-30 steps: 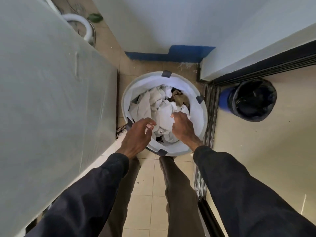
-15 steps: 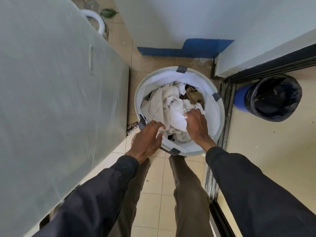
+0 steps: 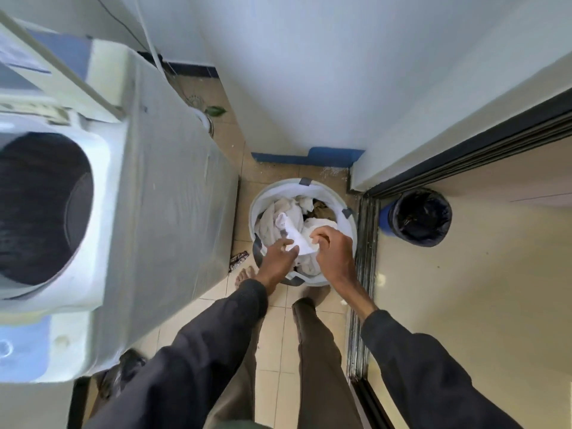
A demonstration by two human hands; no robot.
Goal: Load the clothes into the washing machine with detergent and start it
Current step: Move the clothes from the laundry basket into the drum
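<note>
Holding a white cloth just over the pile of clothes in the round white basket, left hand fingers pinching its near end and right hand fingers curled on it just beside. Standing on a tan tile floor, basket close by the washing machine with its top open. Off to the right, past the door track, a black bin.

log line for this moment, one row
step: picking clothes | left grip: pinches white cloth | right grip: holds white cloth | basket: on floor, clothes inside | washer: drum open
</note>
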